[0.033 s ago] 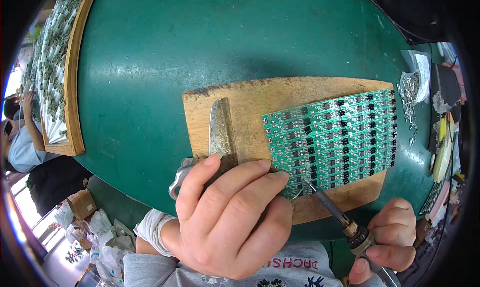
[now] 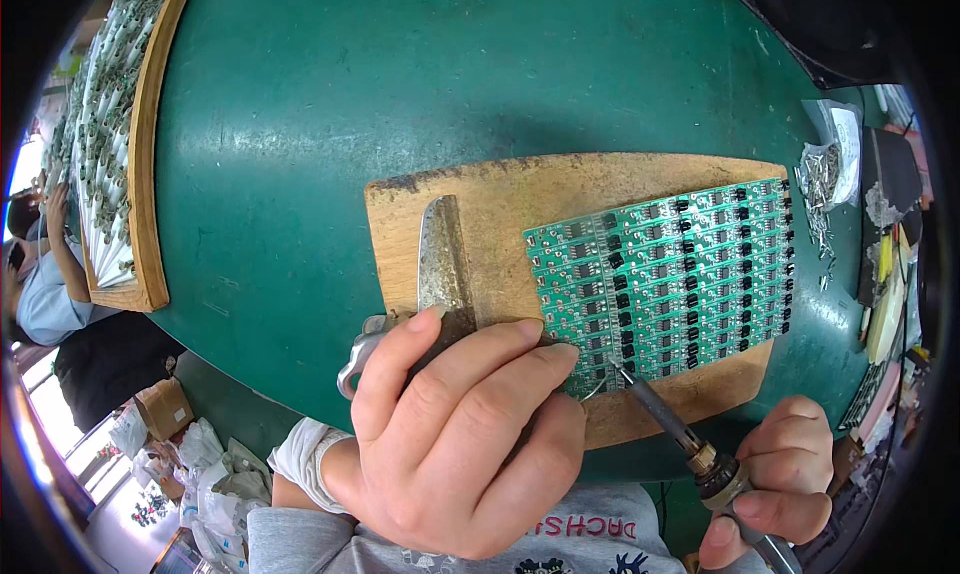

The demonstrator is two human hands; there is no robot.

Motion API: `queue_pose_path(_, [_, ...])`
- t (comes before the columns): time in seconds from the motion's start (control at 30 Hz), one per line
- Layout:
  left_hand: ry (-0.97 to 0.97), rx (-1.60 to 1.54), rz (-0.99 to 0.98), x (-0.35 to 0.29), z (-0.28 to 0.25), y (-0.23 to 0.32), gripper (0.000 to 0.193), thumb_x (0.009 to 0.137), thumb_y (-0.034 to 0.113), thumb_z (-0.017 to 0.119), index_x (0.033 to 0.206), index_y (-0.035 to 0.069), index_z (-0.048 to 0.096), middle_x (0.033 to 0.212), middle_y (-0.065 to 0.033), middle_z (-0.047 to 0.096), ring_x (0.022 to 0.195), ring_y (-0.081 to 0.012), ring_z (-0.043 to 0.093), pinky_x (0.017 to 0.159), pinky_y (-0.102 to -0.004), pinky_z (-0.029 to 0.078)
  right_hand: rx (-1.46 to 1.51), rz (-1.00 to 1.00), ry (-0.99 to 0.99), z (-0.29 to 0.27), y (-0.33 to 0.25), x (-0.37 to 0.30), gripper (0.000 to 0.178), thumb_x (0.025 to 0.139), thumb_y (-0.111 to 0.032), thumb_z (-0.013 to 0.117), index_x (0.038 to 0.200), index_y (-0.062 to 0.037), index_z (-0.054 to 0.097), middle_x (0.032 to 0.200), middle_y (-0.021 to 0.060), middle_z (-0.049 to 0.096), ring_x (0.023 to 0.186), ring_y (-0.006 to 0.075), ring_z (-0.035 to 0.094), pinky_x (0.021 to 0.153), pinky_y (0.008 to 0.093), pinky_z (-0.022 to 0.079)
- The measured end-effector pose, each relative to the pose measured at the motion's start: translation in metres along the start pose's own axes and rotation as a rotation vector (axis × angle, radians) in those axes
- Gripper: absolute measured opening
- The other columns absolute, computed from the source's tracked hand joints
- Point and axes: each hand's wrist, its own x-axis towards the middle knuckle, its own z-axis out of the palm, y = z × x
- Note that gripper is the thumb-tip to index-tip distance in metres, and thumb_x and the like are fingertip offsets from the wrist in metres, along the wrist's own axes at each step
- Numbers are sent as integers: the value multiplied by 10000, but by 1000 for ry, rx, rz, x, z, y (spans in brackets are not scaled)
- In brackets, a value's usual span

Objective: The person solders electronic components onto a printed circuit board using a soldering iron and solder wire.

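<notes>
A green circuit board panel (image 2: 655,274), carrying rows of small black parts, lies on a worn wooden board (image 2: 495,214). My right hand (image 2: 785,474) is closed around a soldering iron (image 2: 655,411), whose tip meets the panel's lower part. Over the lower left of the panel, my left hand (image 2: 465,444) is curled, with a thin strand of solder wire (image 2: 596,386) showing between it and the iron's tip. Its fingertips touch the panel's left edge. Partly under that hand lies a stained metal blade (image 2: 440,259), and a silver ring-shaped metal piece (image 2: 358,359) shows beside it.
A wooden-edged tray (image 2: 148,164) full of white strips stands at the left of the green table (image 2: 300,84). At right are loose metal pins (image 2: 820,189) and a clear bag (image 2: 847,149). Another person (image 2: 50,299) sits at far left, near a cardboard box (image 2: 163,407).
</notes>
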Motion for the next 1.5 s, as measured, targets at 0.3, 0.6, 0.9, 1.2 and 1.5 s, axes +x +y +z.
queue_pose_path(0.3, [41, -12, 30, 1, 4, 0, 230, 463, 88, 699, 660, 98, 581, 795, -58, 666, 792, -235, 646, 893, -481, 404, 81, -26, 26, -2, -2, 2, 251, 839, -177, 638, 893, -20, 449, 531, 43, 414, 398, 129, 332, 371, 275, 245])
queue_pose_path(0.6, [73, 28, 38, -1, 6, -1, 196, 469, 100, 692, 640, 105, 596, 775, -48, 663, 775, -225, 647, 885, -475, 404, 92, -31, 28, 1, -1, 3, 240, 838, -168, 632, 856, -12, 450, 513, 46, 405, 387, 131, 328, 366, 275, 237])
queue_pose_path(0.9, [81, 25, 38, 0, 8, 1, 197, 460, 106, 691, 630, 113, 591, 775, -47, 664, 772, -225, 647, 881, -474, 407, 81, -38, 27, -4, -2, 0, 236, 827, -156, 623, 807, 1, 448, 517, 47, 410, 394, 135, 347, 369, 279, 245])
queue_pose_path(1.2, [61, 27, 8, -3, 6, 2, 228, 450, 121, 708, 643, 125, 587, 786, -48, 662, 779, -235, 648, 887, -502, 399, 119, -69, 65, -5, -1, 0, 246, 815, -146, 621, 730, -10, 435, 515, 52, 415, 396, 154, 369, 373, 281, 270])
queue_pose_path(1.5, [29, 36, -21, -2, 5, 5, 233, 458, 168, 720, 657, 136, 603, 804, -35, 644, 810, -231, 639, 919, -534, 370, 105, -67, 38, -1, 0, 0, 236, 815, -140, 616, 758, -13, 426, 503, 47, 402, 383, 149, 355, 363, 279, 256])
